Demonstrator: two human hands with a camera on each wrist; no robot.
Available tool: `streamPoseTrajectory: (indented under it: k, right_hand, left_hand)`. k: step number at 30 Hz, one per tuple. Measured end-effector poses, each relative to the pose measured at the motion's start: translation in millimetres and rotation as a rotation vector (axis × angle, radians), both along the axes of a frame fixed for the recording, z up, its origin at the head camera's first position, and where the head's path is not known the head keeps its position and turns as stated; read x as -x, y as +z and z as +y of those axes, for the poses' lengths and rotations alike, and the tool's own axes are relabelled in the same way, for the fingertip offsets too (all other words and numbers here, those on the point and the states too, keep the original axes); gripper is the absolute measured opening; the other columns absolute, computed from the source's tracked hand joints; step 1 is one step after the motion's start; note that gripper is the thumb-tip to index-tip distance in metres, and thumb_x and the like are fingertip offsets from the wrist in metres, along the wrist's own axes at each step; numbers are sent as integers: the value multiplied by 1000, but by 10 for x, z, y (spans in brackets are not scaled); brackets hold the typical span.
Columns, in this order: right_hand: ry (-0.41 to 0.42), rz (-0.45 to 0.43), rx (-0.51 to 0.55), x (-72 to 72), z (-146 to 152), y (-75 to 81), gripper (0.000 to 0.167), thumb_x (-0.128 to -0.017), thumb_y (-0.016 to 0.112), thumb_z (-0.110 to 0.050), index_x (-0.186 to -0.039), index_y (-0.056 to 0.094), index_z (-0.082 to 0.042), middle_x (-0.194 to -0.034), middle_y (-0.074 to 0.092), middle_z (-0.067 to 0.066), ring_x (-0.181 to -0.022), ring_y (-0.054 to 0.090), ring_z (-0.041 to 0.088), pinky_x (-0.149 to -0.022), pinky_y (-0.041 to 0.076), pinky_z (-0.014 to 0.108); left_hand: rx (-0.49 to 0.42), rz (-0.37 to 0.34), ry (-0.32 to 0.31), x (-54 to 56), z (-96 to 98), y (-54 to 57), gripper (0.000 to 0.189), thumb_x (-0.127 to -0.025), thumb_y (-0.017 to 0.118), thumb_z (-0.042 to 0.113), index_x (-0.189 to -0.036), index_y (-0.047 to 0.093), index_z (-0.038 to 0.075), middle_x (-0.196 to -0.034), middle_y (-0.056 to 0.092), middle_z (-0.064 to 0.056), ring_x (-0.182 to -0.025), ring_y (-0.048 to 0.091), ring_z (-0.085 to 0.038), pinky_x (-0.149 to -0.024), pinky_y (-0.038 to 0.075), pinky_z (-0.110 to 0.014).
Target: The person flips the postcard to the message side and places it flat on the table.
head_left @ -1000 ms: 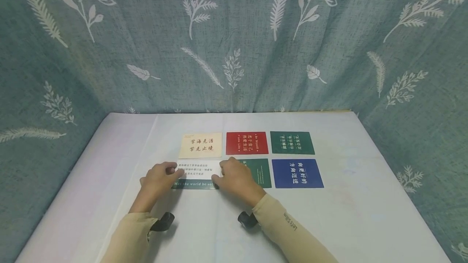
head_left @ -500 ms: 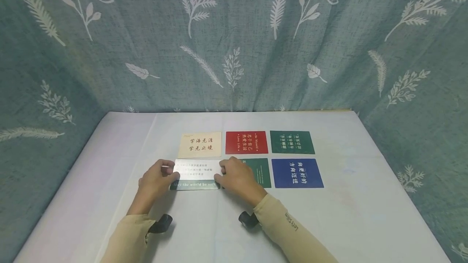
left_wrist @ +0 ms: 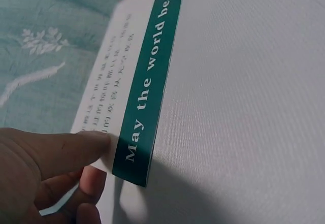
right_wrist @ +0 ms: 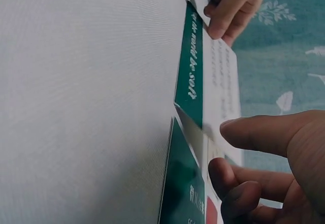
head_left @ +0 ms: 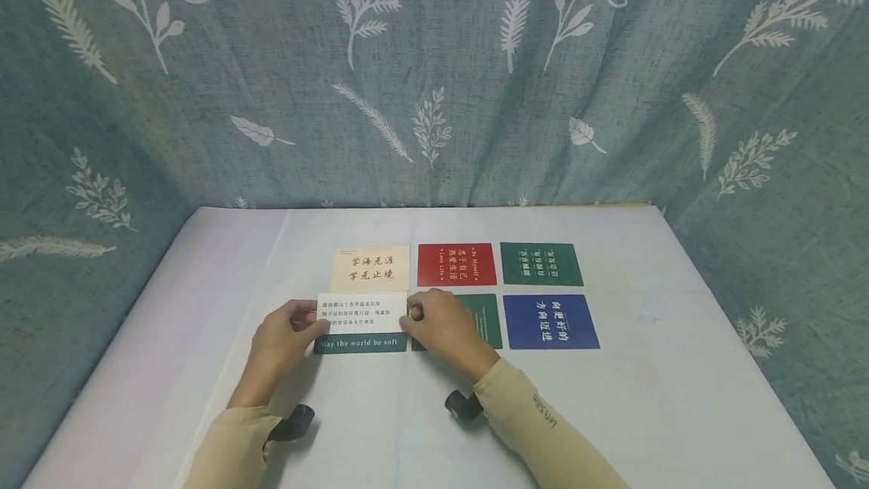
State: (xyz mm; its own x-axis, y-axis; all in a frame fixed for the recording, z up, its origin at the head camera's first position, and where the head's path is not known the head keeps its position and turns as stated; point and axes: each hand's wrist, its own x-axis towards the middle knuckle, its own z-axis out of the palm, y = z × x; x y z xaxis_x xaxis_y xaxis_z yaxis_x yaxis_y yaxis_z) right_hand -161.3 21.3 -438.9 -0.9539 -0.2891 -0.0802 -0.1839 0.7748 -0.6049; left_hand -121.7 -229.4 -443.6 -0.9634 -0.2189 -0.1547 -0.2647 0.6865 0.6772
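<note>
A white card with a green lower band lies across the front left of the card group, its left end raised off the table. My left hand pinches its left edge, thumb on the printed face and fingers behind, as the left wrist view shows. At its right edge is my right hand, the thumb by the card's edge and the fingertips apart from the thumb in the right wrist view. That hand partly covers a dark green card beside it.
Behind are a beige card, a red card and another green card. A blue card lies front right. White cloth covers the table; a leaf-patterned curtain surrounds it.
The white-and-green card has shifted slightly left along with my left hand. My left thumb covers less of it than before. The right hand stays almost in place; the other cards lie still.
</note>
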Motion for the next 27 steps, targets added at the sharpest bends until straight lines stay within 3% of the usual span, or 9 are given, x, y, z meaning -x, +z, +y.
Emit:
streamPoseTrajectory:
  k: [7, 13, 17, 19, 22, 27]
  right_hand:
    - [-33, -53, 106, -6, 19, 11, 29, -91, 75, -28, -116, 73, -14, -82, 66, -9, -76, 60, 11, -63, 50, 28]
    - [-37, -175, 256, -16, 37, -11, 35, -92, 71, -29, -121, 71, -10, -74, 66, -4, -63, 62, 15, -54, 48, 29]
    - [-34, -241, 315, -47, 55, 17, 36, -93, 70, -28, -123, 70, -9, -74, 70, -1, -66, 63, 19, -54, 48, 30]
    - [-34, -261, 325, -62, 64, 29, 36, -93, 69, -28, -124, 69, -10, -74, 72, -2, -68, 64, 21, -55, 48, 30]
    - [-34, -273, 333, -83, 74, 39, 37, -94, 68, -29, -126, 69, -11, -76, 73, -5, -70, 65, 22, -58, 49, 32]
    - [-29, -279, 345, -112, 93, 61, 35, -94, 67, -29, -125, 69, -12, -78, 74, -6, -71, 66, 22, -65, 47, 35]
  left_hand:
    - [-2, 17, 0, -31, -15, 15, 48, -93, 71, 22, -134, 58, 0, -119, 64, -18, -109, 62, -36, -83, 47, -44]
    - [43, 25, -11, -54, -55, 28, 47, -92, 72, 27, -131, 60, 2, -106, 65, -12, -98, 62, -30, -71, 46, -35]
    - [59, 21, -31, -85, -88, 66, 45, -93, 71, 28, -126, 62, 0, -98, 67, -11, -91, 61, -27, -67, 45, -33]
    - [48, 4, -42, -100, -111, 97, 44, -95, 68, 31, -125, 62, 0, -101, 68, -14, -92, 61, -29, -70, 47, -36]
    - [22, -37, -56, -120, -140, 140, 45, -98, 62, 35, -126, 64, 0, -116, 68, -22, -106, 61, -38, -84, 49, -48]
    - [-32, -113, -34, -132, -176, 165, 45, -99, 55, 39, -123, 69, 4, -132, 62, -23, -124, 53, -41, -102, 39, -60]
